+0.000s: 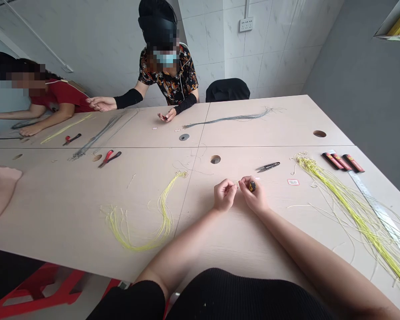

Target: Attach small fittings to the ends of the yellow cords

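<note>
My left hand (225,195) and my right hand (254,195) meet just above the table, thumbs and forefingers pinched close together. A tiny end of thin pale cord (236,183) shows between the fingertips; most of it is hidden. Tucked in my right palm is a lighter (252,186), black with yellow markings. Beyond the hands lie black thread snips (268,167). A loose bundle of yellow cords (166,218) curves on the table to the left. Another, larger bundle of yellow cords (356,213) stretches along the right side, its looped ends at the far end.
Several lighters (353,163) lie at the right beside a metal ruler (370,200). A small label (293,182) is near the snips. Red-handled pliers (109,158) and grey cords (226,119) lie farther off. Co-workers sit opposite and at left. The table has cable holes (215,159).
</note>
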Available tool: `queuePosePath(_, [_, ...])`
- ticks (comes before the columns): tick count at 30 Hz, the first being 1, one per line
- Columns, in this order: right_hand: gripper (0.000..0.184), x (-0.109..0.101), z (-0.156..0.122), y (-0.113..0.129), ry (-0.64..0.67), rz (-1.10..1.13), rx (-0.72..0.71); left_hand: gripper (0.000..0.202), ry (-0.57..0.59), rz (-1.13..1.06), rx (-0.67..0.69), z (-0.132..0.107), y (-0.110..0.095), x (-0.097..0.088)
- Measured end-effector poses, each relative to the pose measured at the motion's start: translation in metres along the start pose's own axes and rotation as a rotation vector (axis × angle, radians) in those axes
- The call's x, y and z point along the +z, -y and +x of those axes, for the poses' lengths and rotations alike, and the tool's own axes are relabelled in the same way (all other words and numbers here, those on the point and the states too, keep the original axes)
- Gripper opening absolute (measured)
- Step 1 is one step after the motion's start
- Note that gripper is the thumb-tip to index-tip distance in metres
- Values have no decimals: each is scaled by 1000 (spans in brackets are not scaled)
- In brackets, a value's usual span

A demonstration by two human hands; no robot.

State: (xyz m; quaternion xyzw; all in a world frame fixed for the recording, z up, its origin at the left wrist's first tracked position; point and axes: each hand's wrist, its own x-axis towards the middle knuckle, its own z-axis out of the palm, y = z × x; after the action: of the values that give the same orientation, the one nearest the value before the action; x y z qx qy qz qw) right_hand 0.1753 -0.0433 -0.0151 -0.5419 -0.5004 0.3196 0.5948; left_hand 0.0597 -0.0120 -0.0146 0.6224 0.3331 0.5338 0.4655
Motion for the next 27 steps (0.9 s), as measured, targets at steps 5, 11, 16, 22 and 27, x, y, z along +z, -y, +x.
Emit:
queuePosePath(5, [29,1,0,1,9,28,16,35,0,4,3,0,2,0])
queuePosePath(11, [35,1,0,2,-4,37,25,39,-8,8,-2,0,1,0])
queuePosePath(16, [33,2,0,2,-12,46,14,39,-4,-3,-26,0,1,0])
queuePosePath(22, [31,2,0,1,-4,31,12,38,0,-6,-28,0,3,0])
queuePosePath(27, [33,2,0,1,6,45,28,38,-2,1,-7,0,2,0])
